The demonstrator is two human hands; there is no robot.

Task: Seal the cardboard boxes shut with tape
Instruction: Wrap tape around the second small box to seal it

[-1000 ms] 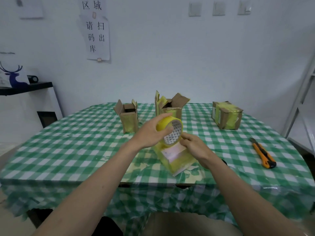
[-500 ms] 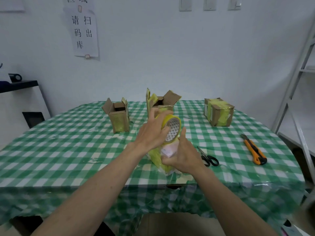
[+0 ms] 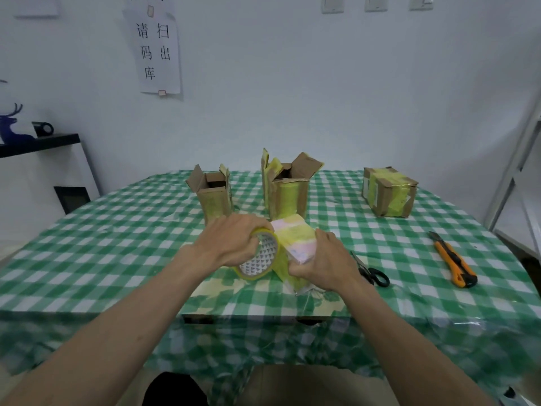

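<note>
At the worktop's [image 3: 87,259] near edge our left hand [image 3: 231,244] grips the tape roll [image 3: 259,257], right hand [image 3: 325,263] clasps the half-wrapped box [image 3: 295,238]; one box behind [image 3: 388,191] looks sealed, two [image 3: 213,193] [image 3: 288,190] gape.

Left hand [image 3: 234,244] grips tape roll [image 3: 259,259]; right hand [image 3: 325,263] holds box [image 3: 295,241].

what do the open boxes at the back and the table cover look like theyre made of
The two open brown boxes look like matte corrugated cardboard, with creased raw flaps and patches of glossy yellow tape. The green-and-white checked table cover looks like plastic or coated cloth, since its front edge shines; I cannot tell which.
</note>
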